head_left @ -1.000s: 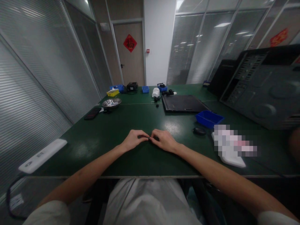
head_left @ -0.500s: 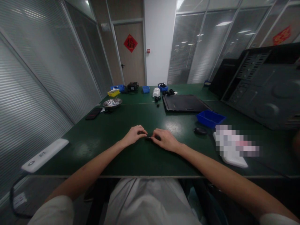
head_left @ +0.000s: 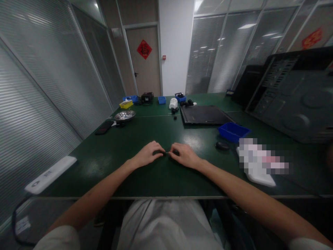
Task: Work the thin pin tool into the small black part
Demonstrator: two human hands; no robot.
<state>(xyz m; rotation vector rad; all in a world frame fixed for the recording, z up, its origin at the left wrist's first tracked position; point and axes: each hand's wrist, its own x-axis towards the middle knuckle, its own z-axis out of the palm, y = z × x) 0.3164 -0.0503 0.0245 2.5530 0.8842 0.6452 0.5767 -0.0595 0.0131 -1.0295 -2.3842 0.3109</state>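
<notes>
My left hand (head_left: 148, 154) and my right hand (head_left: 184, 155) rest low over the green table (head_left: 166, 180), facing each other. Between their fingertips is a small dark piece (head_left: 166, 153), thin and with a light glint; its kind is too small to make out. The left thumb and index finger pinch its left end. On the other side, the right thumb and fingertips close on its right end. My fingers cover most of it.
Right of my hands lie a black computer mouse (head_left: 222, 145), a blue tray (head_left: 233, 132) and a dark flat panel (head_left: 205, 115). A large metal computer case (head_left: 293, 100) stands far right. At left are a steel bowl (head_left: 125, 115), a black phone-like slab (head_left: 104, 127) and a long white device (head_left: 50, 174).
My left hand has shifted slightly right, bringing its fingertips closer to the right hand's. Less of the dark piece shows between them. The right hand stays nearly in place.
</notes>
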